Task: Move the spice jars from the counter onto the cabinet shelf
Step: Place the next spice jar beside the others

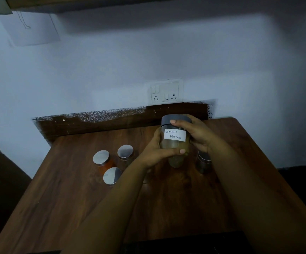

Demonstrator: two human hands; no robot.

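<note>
two hands hold one labelled spice jar above the wooden worktop.

the left hand (155, 153) curls around the lower part of the garam masala jar (175, 142), thumb across its front, and the right hand (197, 133) wraps the dark lid and upper side, so both are clamped on it; the jar is raised above the worktop (66, 195), toward the back edge. three jars with silver lids, the orange jar (103, 160), a second jar (125, 153) and a third jar (112, 176), stand close together left of the middle. a dark jar (203, 162) stands under the right wrist. a socket plate (165, 91) sits on the wall behind the back edge.
</note>
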